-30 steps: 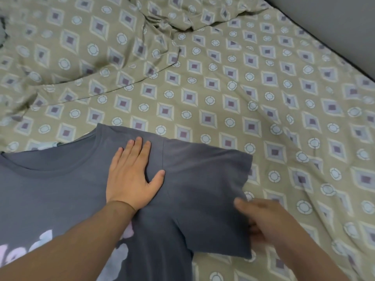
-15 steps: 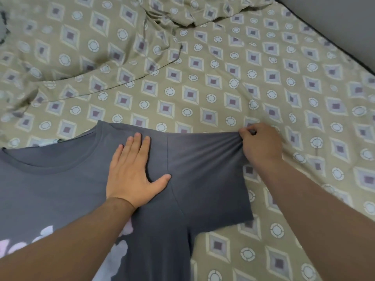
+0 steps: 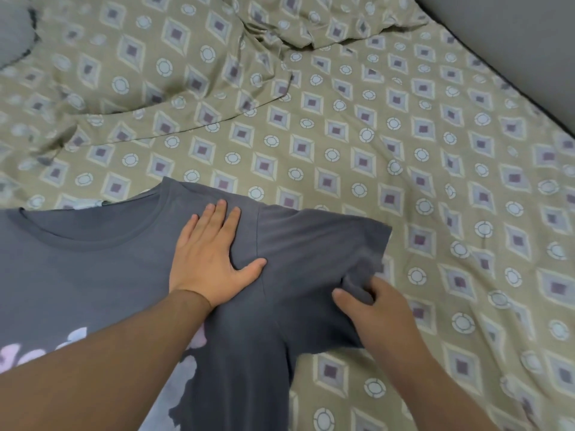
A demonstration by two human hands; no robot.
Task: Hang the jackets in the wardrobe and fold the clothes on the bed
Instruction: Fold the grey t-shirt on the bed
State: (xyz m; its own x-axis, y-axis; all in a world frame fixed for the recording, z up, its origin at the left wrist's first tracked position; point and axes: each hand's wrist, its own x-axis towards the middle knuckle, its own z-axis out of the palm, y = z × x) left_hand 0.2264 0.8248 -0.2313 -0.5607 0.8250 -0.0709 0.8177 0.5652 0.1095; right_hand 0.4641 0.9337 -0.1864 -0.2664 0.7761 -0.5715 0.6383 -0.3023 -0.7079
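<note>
Grey T-shirt [image 3: 93,275] is lying print-side up, its body spreading under and to the left of the left hand [image 3: 208,259]. That hand is pressing flat on the shoulder, fingers straight and thumb splayed toward the sleeve seam. The sleeve [image 3: 311,250] is stretching between both hands. The right hand [image 3: 376,309] is gripping a bunched fold of the sleeve's edge, fingers curled round the cloth, with patterned bedsheet [image 3: 466,213] lying beyond it.
</note>
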